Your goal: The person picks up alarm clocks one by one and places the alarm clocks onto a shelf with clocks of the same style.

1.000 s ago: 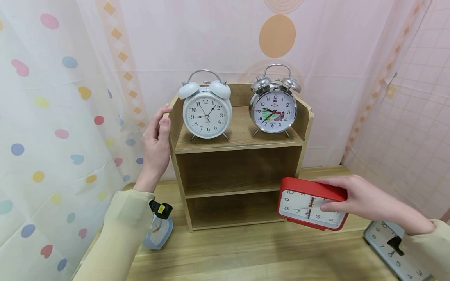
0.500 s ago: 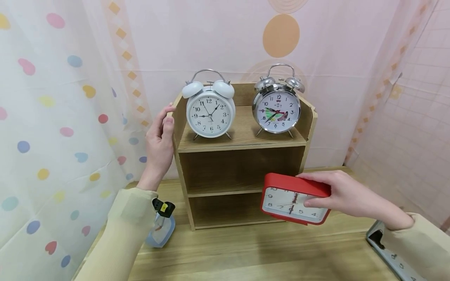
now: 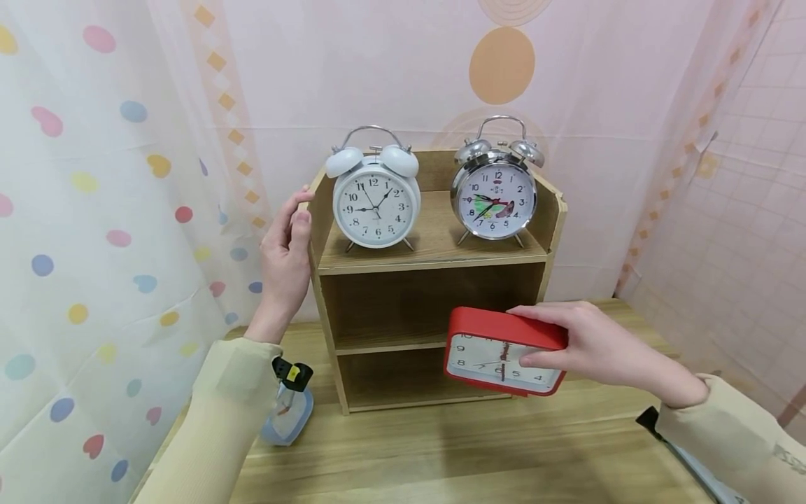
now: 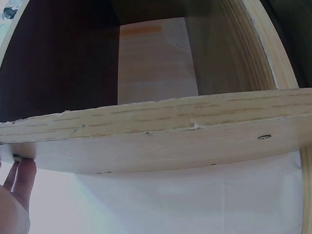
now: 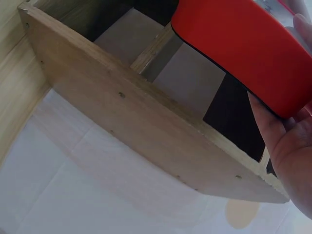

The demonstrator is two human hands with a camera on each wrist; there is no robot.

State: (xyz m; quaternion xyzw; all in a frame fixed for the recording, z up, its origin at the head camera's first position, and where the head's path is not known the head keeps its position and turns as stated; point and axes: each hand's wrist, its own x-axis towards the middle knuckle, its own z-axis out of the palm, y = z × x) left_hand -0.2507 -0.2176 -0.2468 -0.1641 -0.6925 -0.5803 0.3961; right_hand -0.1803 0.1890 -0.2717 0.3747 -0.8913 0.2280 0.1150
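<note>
My right hand (image 3: 585,343) grips a red rectangular alarm clock (image 3: 488,322) by its right end, thumb across the dial and fingers behind. The clock is held tilted in the air before the right part of a small wooden shelf (image 3: 431,266). Its red side (image 5: 239,48) fills the upper part of the right wrist view. My left hand (image 3: 286,259) rests against the shelf's upper left side, and its fingertips touch the panel (image 4: 122,151) in the left wrist view. A white twin-bell alarm clock (image 3: 376,206) and a silver twin-bell alarm clock (image 3: 494,199) stand on the top tier.
A small light-blue clock (image 3: 290,418) sits on the wooden table (image 3: 378,462), partly behind the left sleeve. Under the right sleeve shows the edge of a grey clock (image 3: 702,472). Patterned curtains (image 3: 390,63) hang behind and beside the shelf.
My right hand has carried the red alarm clock leftward and slightly up, across the shelf's right front. The left hand keeps its place on the shelf's side.
</note>
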